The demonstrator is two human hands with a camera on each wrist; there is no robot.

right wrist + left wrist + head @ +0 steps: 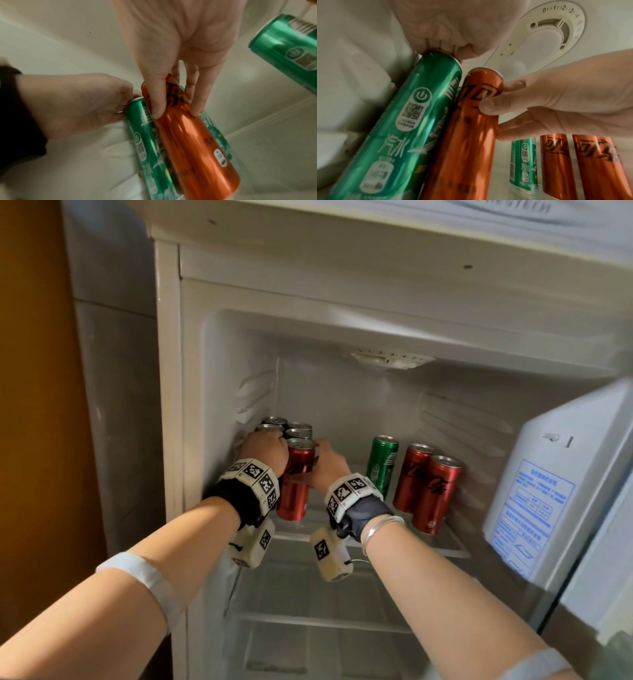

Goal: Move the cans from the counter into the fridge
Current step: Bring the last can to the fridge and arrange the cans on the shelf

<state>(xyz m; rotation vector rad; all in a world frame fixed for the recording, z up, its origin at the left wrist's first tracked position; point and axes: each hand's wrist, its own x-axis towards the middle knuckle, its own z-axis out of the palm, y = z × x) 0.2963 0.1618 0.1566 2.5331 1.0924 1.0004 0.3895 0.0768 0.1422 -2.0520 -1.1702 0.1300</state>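
The open fridge's top shelf (442,546) carries all the cans in sight. At its left stands a cluster of several green cans (298,429). My left hand (265,446) comes down on the front-left green can (402,121), fingertips (436,44) curled over its top rim. Right beside it stands a red can (295,484), upright on the shelf, and my right hand (322,460) grips its upper part with fingers (158,105) wrapped round it. In the right wrist view the red can (188,142) touches the green can (142,135).
Further right on the same shelf stand a green can (382,465) and two red cans (412,477) (435,494), with a gap between them and my right hand. The fridge door (548,491) hangs open at right. A thermostat dial (556,31) sits on the ceiling. A lower shelf (308,621) lies beneath.
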